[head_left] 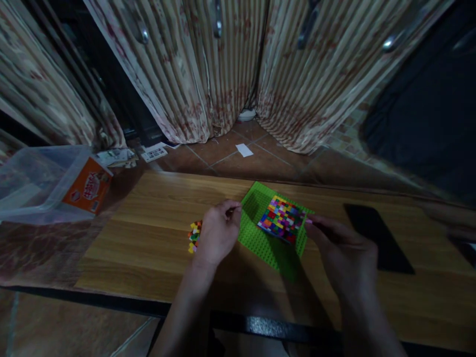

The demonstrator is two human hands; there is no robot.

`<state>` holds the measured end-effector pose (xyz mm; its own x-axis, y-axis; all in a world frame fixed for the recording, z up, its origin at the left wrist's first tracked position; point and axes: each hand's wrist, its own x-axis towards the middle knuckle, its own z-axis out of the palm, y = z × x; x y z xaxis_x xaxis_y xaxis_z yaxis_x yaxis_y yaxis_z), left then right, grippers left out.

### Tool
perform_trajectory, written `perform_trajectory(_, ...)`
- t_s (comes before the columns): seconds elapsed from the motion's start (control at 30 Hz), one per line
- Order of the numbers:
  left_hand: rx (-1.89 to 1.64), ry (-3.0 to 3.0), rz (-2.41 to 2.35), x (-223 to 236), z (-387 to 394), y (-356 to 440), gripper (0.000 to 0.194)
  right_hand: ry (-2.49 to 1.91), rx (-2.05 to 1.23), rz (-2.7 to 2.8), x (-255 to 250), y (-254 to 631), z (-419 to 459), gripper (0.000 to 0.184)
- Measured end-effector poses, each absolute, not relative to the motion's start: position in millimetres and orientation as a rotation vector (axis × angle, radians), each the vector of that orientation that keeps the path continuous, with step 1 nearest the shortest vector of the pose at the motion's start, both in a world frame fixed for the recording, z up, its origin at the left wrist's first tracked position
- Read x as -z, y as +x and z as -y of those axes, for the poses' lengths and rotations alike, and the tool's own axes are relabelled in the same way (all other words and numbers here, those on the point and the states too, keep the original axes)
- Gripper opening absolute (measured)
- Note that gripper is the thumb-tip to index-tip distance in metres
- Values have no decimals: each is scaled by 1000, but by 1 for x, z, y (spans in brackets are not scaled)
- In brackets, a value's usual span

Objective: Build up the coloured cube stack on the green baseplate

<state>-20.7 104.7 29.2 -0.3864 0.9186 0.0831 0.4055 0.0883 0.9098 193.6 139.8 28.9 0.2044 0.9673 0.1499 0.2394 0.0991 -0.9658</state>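
A green studded baseplate lies askew on the wooden table, with a dense block of many-coloured toy bricks built on it. My right hand is at the plate's right edge, thumb and finger pinched on a small pink brick beside the coloured block. My left hand hovers by the plate's left edge with its fingers curled together; whatever they may hold is hidden. Loose small bricks in yellow, orange, green and white lie just left of that hand, which partly covers them.
A black flat slab lies on the wooden table to the right. Left of the table stands a clear plastic bin with an orange label. Striped curtains hang behind, and papers lie on the tiled floor.
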Motion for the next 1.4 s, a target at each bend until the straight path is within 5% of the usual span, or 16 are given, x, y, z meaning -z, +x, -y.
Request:
perform_trajectory(0.7,-1020,1392,-1808,-30,-104,5,21,-1574,-529,1698,-16,196,-142,22)
perform_trajectory(1.4,-980,1413,-1809,-27,-104,6,22,-1551,-721,1432,-14,194,-141,27)
